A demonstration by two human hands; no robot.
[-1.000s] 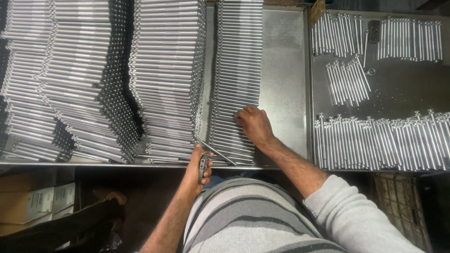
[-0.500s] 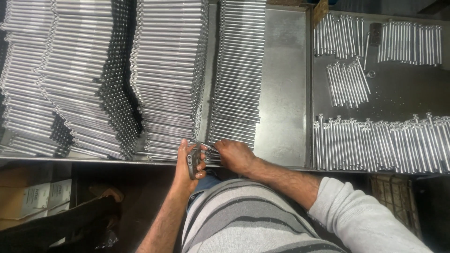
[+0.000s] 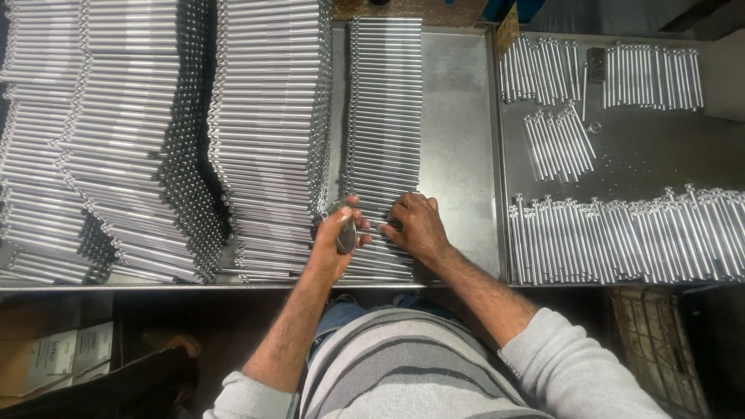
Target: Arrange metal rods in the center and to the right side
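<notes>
Steel filled nearly the whole view, seen from above by a seated person in a grey striped top. Nearest, at the front edge of the metal tray, the left hand was closed around a small dark metal gauge, thumb and fingers wrapped tight. Just beside it, the right hand lay with fingers curled down, the tips pinching one thin steel rod whose end pointed toward the gauge; whether the rod had entered the tool could not be told. Both hands rested on the near end of a flat row of rods running toward the tray's far edge. To do this step well, the rod probably needed holding level and in line with the gauge, with neighbouring rods left undisturbed. Left of that row, tall stacked rods leaned in wavy piles, with more stacks toward the far left edge. Right of the tray, a second steel surface carried shorter headed pins in a near row and smaller groups farther back.
</notes>
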